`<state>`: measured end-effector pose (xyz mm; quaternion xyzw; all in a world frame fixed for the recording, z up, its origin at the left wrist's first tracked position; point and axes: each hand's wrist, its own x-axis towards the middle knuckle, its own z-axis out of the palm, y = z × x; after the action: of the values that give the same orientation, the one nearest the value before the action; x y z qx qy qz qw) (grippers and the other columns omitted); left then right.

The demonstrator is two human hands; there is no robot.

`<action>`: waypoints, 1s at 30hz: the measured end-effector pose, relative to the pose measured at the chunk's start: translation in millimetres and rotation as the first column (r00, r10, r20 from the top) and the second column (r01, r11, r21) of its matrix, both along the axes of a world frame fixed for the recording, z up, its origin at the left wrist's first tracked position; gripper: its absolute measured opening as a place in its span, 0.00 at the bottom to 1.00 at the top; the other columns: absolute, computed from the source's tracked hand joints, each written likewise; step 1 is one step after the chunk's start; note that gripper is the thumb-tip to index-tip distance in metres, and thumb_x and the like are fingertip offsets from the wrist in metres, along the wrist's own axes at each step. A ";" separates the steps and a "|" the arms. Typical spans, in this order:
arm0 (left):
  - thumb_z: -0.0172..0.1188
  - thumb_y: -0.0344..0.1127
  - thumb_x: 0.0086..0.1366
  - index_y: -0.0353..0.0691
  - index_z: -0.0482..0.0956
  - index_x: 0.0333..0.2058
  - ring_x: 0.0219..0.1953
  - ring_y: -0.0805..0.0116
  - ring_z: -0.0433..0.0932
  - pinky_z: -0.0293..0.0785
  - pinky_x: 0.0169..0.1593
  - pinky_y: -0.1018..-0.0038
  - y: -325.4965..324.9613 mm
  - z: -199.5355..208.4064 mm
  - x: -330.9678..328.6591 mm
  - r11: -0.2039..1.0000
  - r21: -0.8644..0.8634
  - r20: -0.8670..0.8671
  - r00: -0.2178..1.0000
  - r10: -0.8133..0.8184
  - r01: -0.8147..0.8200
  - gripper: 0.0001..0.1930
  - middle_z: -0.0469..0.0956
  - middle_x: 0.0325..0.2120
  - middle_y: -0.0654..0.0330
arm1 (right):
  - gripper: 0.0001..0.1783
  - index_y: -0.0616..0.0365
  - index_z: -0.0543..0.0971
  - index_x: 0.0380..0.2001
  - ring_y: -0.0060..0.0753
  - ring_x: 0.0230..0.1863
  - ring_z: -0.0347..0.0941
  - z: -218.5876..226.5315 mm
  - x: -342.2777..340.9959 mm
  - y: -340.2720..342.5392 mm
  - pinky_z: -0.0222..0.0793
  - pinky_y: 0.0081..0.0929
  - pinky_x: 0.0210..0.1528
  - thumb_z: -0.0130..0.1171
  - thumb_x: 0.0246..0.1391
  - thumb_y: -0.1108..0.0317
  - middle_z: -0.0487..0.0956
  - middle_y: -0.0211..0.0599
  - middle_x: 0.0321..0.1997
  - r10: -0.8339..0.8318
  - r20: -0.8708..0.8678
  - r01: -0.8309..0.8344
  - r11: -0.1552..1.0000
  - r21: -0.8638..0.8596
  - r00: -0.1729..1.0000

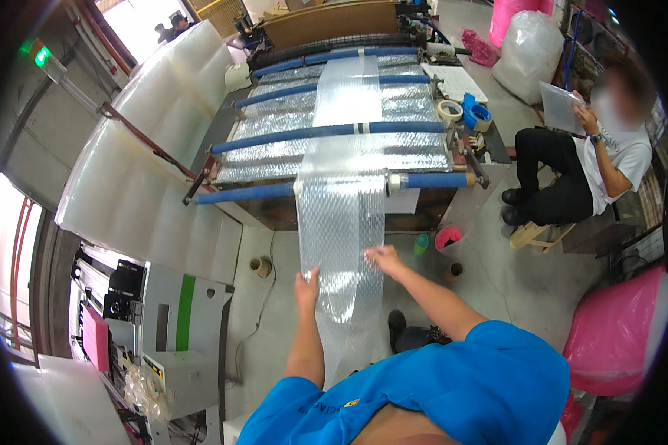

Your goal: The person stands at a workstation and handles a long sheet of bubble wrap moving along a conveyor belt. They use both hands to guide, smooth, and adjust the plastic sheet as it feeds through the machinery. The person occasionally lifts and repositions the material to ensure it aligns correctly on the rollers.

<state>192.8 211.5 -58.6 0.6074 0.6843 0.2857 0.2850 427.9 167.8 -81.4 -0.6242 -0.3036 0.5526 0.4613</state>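
A long strip of clear bubble wrap (pixel 330 222) runs over the machine's blue rollers and hangs toward me. At its left edge is my left hand (pixel 306 289), closed with the thumb up, holding that edge. My right hand (pixel 384 260) reaches in from the right, its fingers closed over the strip's right side. Between the hands the plastic looks layered, with a curved fold or edge (pixel 339 315) lower down. The strip's lower part drops in front of my blue shirt. Glare hides some detail on the plastic.
Blue rollers (pixel 423 180) cross the machine ahead. Tape rolls (pixel 450 111) lie at its right side. A person (pixel 608 148) sits at right holding a clear sheet. On the floor stand a cardboard tube (pixel 260 266) and a pink-lined bin (pixel 448 238). A pink bundle (pixel 616 330) is at lower right.
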 end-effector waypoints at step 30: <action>0.63 0.52 0.41 0.27 0.72 0.31 0.26 0.70 0.70 0.67 0.30 0.73 -165.5 -6.3 -125.8 0.928 -0.296 0.288 0.948 -0.138 0.225 0.29 0.73 0.23 0.54 | 0.16 0.53 0.72 0.38 0.19 0.18 0.68 66.7 -79.6 -170.0 0.64 0.19 0.19 0.52 0.41 0.77 0.73 0.29 0.22 0.114 0.059 -0.122 0.981 0.154 0.992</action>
<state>67.0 46.0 -65.0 0.5700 0.6185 0.2191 0.4945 348.3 -2.2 -14.6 -0.5802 -0.3940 0.5376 0.4681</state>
